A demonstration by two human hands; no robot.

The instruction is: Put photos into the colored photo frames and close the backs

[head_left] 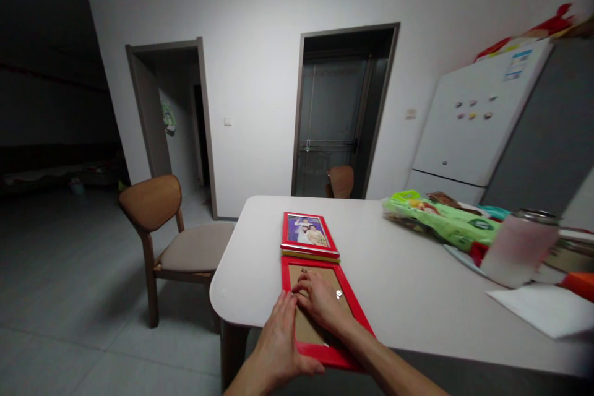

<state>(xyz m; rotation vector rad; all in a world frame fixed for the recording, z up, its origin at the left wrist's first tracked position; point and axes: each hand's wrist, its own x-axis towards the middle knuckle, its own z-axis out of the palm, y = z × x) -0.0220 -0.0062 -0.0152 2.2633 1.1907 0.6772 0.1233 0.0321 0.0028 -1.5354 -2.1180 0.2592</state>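
Note:
A red picture frame (351,297) lies back side up at the near edge of the table, its brown backing board (307,329) showing. My left hand (281,343) holds its left side, fingers along the border and thumb by the near edge. Over the board, my right hand (320,300) has bent fingers pressed together near the left inner edge; whatever is under the fingertips is hidden. Small shiny metal bits show on the board. Just beyond, a second red frame (331,241) lies face up with a photo (306,232) of people, apparently on top of another frame.
The white table (394,284) also carries a green plastic package (445,223), a pinkish jar (522,247) with a metal lid and a white paper sheet (547,309) on the right. A wooden chair (195,247) stands left; a fridge (473,117) stands back right.

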